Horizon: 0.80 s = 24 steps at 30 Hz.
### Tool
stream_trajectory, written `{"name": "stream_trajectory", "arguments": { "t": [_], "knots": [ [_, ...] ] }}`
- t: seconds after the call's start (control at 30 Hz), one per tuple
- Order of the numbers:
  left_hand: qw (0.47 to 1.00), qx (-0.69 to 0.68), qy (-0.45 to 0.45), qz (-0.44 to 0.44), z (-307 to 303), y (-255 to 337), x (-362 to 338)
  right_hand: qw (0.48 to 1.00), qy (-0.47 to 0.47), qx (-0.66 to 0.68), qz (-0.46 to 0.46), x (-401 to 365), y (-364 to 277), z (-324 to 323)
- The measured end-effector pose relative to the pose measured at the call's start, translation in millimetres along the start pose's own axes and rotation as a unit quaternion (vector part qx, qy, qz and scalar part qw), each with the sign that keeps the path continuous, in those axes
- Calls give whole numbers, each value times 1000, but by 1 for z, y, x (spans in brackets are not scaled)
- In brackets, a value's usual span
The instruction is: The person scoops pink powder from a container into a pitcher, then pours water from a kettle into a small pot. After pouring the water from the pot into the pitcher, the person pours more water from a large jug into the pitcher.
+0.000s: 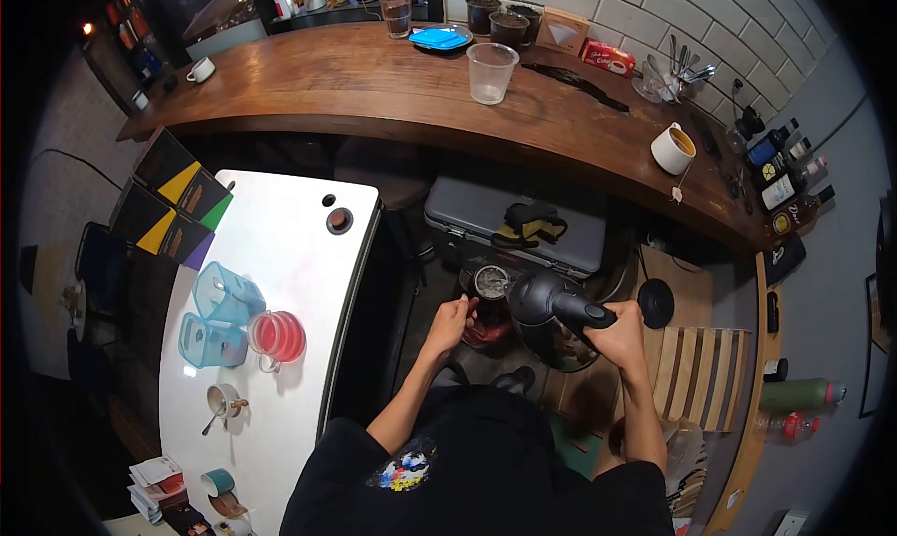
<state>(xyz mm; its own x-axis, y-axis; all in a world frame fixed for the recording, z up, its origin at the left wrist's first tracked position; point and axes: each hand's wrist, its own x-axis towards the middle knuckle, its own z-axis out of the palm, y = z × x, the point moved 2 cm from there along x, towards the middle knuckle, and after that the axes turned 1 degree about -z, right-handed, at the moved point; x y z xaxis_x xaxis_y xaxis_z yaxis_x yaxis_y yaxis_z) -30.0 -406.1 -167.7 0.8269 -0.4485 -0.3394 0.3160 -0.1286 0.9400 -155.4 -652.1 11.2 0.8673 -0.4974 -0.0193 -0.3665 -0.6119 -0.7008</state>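
Your right hand [619,332] wraps the handle [581,308] of the kettle [536,302], tilted beside the cup [491,282]; your left hand [452,324] curls near it, hold unclear, so overtilting could splash those fingers

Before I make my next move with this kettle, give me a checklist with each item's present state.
1. Right hand wrapped around the handle of the kettle: ok.
2. Kettle's front end close to the round vessel: ok.
3. Left hand gripping the vessel firmly: cannot tell.
4. Water left in the kettle: cannot tell.
5. Glass pitcher of red liquid away from both hands, on the white table: ok.
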Motion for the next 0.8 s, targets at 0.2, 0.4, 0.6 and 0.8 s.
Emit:
{"name": "stream_trajectory", "arguments": {
  "t": [0.2,0.4,0.6,0.8],
  "knots": [
    [1000,-6,12,-13,5,6,-5,1000,2,25,-6,-1,3,-2],
    [1000,-12,1,-17,8,3,-4,994,13,104,-35,-1,31,2],
    [999,-23,2,-42,16,24,-13,985,45,157,-57,-7,41,1],
    [999,-33,-1,-39,28,39,-17,970,74,227,-53,-14,57,-5]
  ]
}}
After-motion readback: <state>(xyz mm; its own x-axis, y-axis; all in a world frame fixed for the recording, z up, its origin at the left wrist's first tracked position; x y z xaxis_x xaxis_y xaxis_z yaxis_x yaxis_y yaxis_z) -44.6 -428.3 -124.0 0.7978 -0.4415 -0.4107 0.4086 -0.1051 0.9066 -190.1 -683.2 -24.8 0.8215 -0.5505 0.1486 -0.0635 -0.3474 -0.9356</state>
